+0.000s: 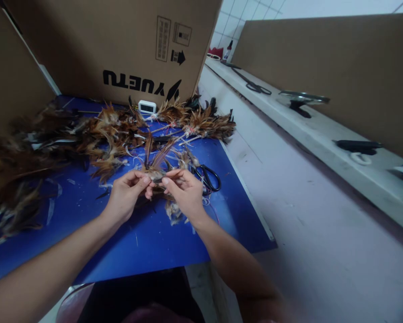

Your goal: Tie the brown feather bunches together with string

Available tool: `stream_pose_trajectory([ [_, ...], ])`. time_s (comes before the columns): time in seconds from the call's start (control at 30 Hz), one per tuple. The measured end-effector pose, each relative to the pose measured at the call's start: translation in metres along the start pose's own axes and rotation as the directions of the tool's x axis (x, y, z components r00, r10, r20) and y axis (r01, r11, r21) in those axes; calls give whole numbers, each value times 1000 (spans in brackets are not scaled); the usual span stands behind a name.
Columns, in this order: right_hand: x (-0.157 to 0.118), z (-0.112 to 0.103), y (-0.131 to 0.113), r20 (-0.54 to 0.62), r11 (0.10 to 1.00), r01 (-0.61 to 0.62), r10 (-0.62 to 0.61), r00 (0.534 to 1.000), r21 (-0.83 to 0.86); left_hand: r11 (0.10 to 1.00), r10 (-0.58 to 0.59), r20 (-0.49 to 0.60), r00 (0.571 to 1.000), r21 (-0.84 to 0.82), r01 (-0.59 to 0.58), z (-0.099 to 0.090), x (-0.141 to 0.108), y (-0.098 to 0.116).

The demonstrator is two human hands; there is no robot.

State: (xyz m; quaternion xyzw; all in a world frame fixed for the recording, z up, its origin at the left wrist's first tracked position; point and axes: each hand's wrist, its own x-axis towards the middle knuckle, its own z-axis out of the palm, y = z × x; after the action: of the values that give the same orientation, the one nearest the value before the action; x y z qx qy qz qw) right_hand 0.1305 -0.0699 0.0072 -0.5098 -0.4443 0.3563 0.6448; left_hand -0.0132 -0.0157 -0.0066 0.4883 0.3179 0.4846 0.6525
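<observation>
Between my two hands, just above the blue table, is a small bunch of brown and grey feathers (154,174). My left hand (129,190) pinches its left end between thumb and fingers. At the right end, my right hand (184,188) has thumb and forefinger closed on the same bunch. Long thin feathers stick up from it toward the back. Black-handled scissors (210,178) lie right beside my right hand, their blades partly hidden. Under my right hand lies a loose grey feather tuft (173,211).
Brown feather bundles (110,125) cover the left and back of the blue table (147,246). A small white digital display (147,106) stands at the back before a large cardboard box (130,45). On the right ledge (271,107) lie other scissors (259,89) and a dark tool (357,146).
</observation>
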Motion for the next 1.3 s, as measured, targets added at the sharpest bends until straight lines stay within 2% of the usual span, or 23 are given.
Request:
stream_pose_trajectory([
  [0.1, 1, -3, 3, 103, 988, 128, -119, 987, -85, 997, -66, 13, 998, -37, 66, 0, 0, 2],
  [0.2, 1, -6, 3, 191, 933, 308, -273, 943, -185, 991, -118, 54, 992, -62, 121, 1, -1, 4],
  [0.27, 2, -7, 2, 245, 900, 383, -332, 911, -208, 989, -133, 81, 988, -55, 138, 1, -1, 5],
  [0.37, 2, -8, 2, 300, 870, 432, -357, 885, -239, 989, -140, 96, 985, -23, 143, 1, -2, 5],
  [0.5, 2, -9, 7, 317, 822, 474, -380, 869, -315, 988, -155, 92, 984, -9, 157, -1, -1, 2],
  [0.7, 4, -13, 9, 331, 705, 611, -515, 790, -360, 981, -187, 90, 978, -30, 191, -1, 0, 1],
  [0.8, 4, -13, 4, 306, 722, 593, -509, 805, -358, 981, -188, 83, 979, -40, 192, 0, 0, 3],
  [0.9, 4, -14, -1, 247, 771, 521, -459, 853, -365, 988, -145, 64, 987, -35, 147, 0, 1, 4],
  [1.03, 5, -16, -3, 44, 890, 327, -331, 943, -319, 998, 23, 37, 999, 53, -25, -2, 3, 4],
  [1.13, 5, -15, -3, -62, 966, 167, -182, 981, -198, 972, 123, 47, 991, 194, -130, -2, 2, 4],
  [1.2, 4, -12, -2, -55, 984, 101, -110, 992, -148, 943, 163, 66, 984, 282, -175, -1, 0, 6],
  [1.3, 2, -9, 1, -8, 988, 65, -67, 998, -138, 908, 199, 83, 976, 359, -216, 1, -3, 8],
])
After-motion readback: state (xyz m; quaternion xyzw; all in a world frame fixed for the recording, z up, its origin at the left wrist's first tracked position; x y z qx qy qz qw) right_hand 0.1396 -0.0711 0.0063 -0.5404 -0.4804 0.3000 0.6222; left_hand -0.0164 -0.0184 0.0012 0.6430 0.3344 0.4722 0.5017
